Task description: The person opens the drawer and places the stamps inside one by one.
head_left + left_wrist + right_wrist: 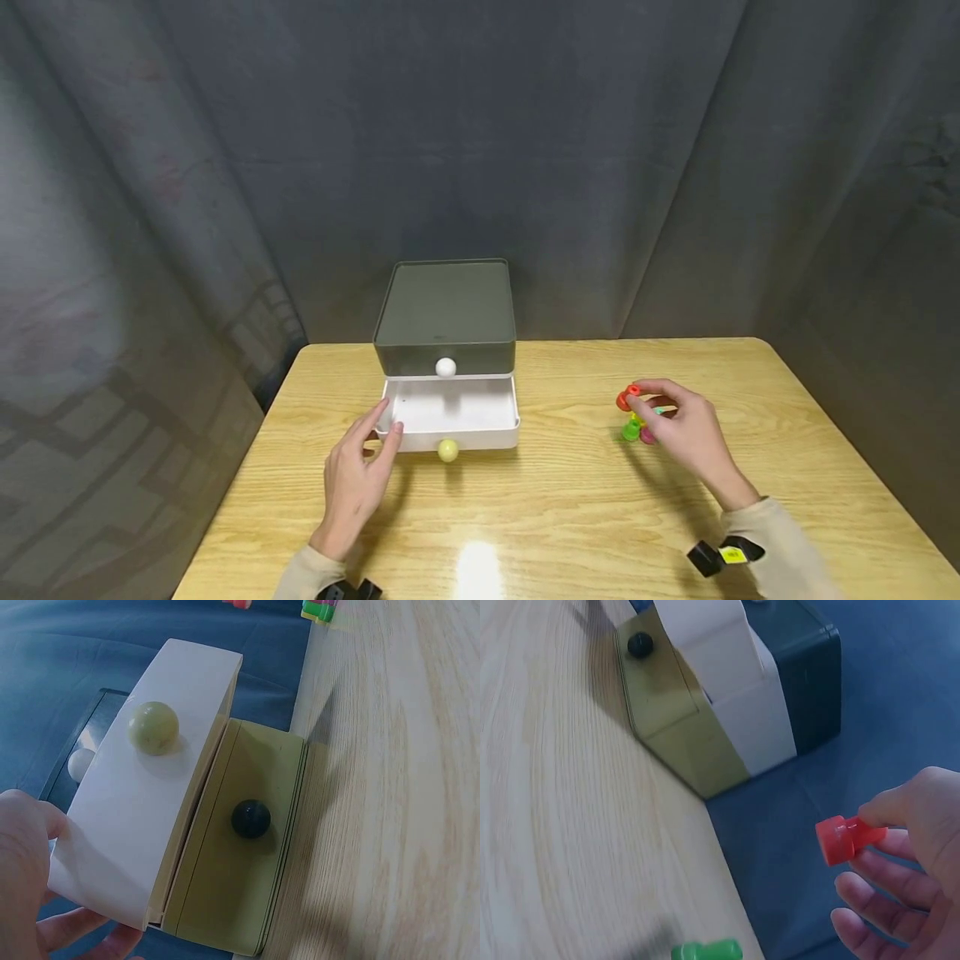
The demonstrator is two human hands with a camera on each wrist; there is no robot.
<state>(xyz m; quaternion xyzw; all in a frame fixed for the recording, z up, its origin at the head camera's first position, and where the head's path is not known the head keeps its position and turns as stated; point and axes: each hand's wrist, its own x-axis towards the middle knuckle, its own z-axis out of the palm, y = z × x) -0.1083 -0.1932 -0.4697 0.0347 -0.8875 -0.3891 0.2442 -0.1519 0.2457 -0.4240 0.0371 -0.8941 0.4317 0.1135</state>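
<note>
A small chest of drawers stands on the table, its white middle drawer pulled out and bare inside. My left hand holds that drawer's front left corner, thumb at the front wall and fingers along the side. In the left wrist view, a pale yellow knob sits on the drawer front. My right hand pinches a red push-pin-shaped piece between thumb and fingers, above the table. Below it lie more small pieces, among them a green one and a pink one, partly hidden by the hand.
The chest's dark top drawer has a white knob and is closed. Underneath, an olive bottom drawer with a dark knob is closed too. Grey curtains hang behind the wooden table.
</note>
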